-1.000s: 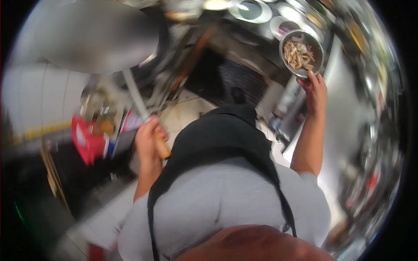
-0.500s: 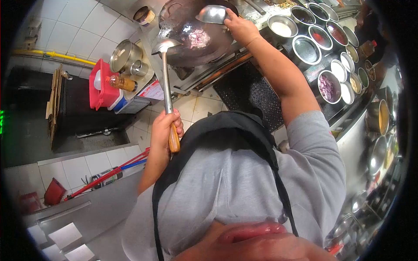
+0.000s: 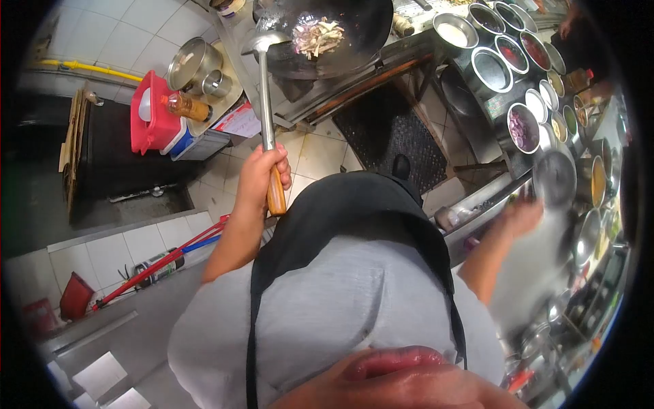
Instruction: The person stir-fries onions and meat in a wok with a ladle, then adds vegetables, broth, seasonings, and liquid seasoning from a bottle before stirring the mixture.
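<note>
Steel counter [image 3: 528,266]: runs beneath the fingers of the right hand [image 3: 523,217] and back from them toward the body.

Dark floor mat [image 3: 381,133]: down on the tiles, ahead of both sets of fingers and between them.

Wok [image 3: 364,54]: straight out from the fingers of the left hand [image 3: 261,176], slightly to their right, well apart.

Red tub [image 3: 144,133]: left of the left fingers and further forward. Steel pot [image 3: 184,75] just beyond it.

Ladle [image 3: 266,95]: left fingers curled tight around its wooden handle [image 3: 276,198], pressed together in a fist; handle's end pokes out below the fingers. Head, far ahead of the fingers, lies at the wok's left side; contact unclear.

Round metal bowl [image 3: 555,178]: just ahead and right of the right fingers. Hand and bowl both blurred; cannot tell if those fingers pinch the rim or lie spread.

Bottle [image 3: 187,107]: left and forward of the left fingers, beside the tub.

Chopped purple pieces [image 3: 522,131]: in another bowl, ahead of the right fingers.

Pale and purple food pieces [image 3: 318,39]: heaped in the wok, beyond the left fingers, right of the ladle's head.
</note>
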### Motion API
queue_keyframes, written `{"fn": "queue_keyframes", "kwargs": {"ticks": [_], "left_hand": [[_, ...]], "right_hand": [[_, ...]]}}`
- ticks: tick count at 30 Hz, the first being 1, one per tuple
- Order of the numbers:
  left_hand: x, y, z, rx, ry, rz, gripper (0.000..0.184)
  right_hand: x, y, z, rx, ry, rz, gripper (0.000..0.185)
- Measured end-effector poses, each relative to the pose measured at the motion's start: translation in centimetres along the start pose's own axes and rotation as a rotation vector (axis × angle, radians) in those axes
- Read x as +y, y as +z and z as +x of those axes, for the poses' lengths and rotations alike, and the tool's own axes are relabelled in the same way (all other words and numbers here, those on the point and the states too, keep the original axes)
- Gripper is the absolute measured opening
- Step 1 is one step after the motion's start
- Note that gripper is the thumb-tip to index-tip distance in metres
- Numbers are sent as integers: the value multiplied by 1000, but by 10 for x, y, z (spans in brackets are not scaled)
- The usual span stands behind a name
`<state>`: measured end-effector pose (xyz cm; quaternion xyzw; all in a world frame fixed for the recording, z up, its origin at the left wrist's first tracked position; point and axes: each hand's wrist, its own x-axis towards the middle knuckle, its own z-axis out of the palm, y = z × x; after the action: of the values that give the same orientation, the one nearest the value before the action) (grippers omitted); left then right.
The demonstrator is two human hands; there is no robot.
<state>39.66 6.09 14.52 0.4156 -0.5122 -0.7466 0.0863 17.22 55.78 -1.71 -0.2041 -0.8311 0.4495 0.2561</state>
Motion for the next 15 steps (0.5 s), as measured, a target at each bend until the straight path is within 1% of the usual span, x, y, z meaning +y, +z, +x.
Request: {"fn": "queue_keyframes", "kwargs": {"ticks": [1,2,4,5,7,8,10,11,12,13,14,15], "left_hand": [[2,0,3,-10,17,18,14],[3,-1,7,-22,34,37,15],[6,0,15,-39,38,32,15],[7,0,17,-49,45,27,16],[8,3,22,-70,40,17,16],[9,5,25,-85,38,6,17],[4,6,31,-116,39,-15,18],[1,8,33,-138,40,-34,18],[-2,12,35,-139,43,-42,18],[-6,20,35,-145,61,-27,19],[-12,28,35,-150,76,-11,19],[-22,37,46,-177,109,-68,20]], "right_hand": [[-12,-33,-21,202,368,358,35],[14,-69,-24,230,456,644,36],[78,-118,-41,433,416,545,42],[78,-131,-48,437,414,544,42],[74,-151,-59,535,699,551,48],[89,-158,-62,542,694,557,48],[118,-165,-62,350,874,750,50],[105,-152,-65,211,849,688,50],[69,-126,-76,72,822,623,50],[36,-103,-87,-274,694,592,51],[-22,-63,-104,-354,624,438,50],[-71,-35,-117,-681,451,371,51]]}}
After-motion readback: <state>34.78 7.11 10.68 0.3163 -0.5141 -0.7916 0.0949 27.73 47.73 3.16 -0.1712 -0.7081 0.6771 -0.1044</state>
